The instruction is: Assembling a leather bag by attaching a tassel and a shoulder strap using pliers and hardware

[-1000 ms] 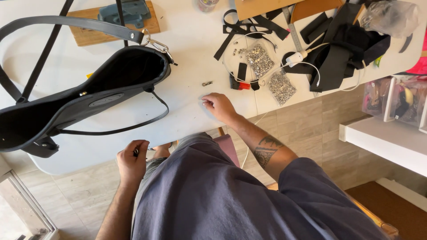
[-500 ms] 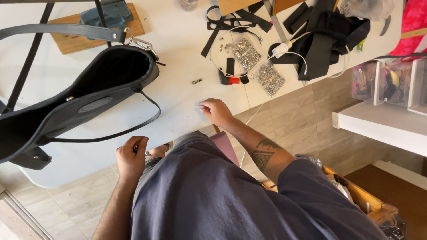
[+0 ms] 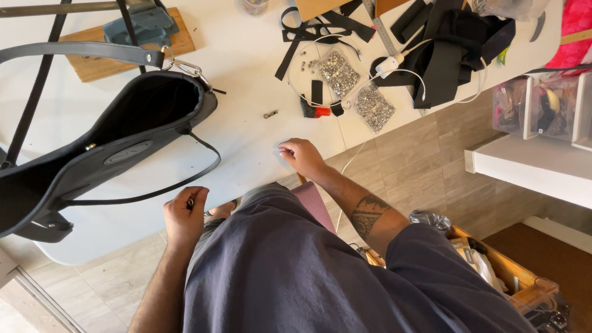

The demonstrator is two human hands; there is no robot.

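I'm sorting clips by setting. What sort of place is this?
Probably a small leather or bag-making workshop: a half-made black bag lies on the white table, with bags of metal rivets and cut black straps.

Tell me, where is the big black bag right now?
The black bag lies on the white table, left in the head view, beyond the left hand.

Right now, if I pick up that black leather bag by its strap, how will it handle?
The black leather bag would probably sag, since its open body already lies slumped. Its thin cord and strap look floppy, so they would likely dangle and swing.
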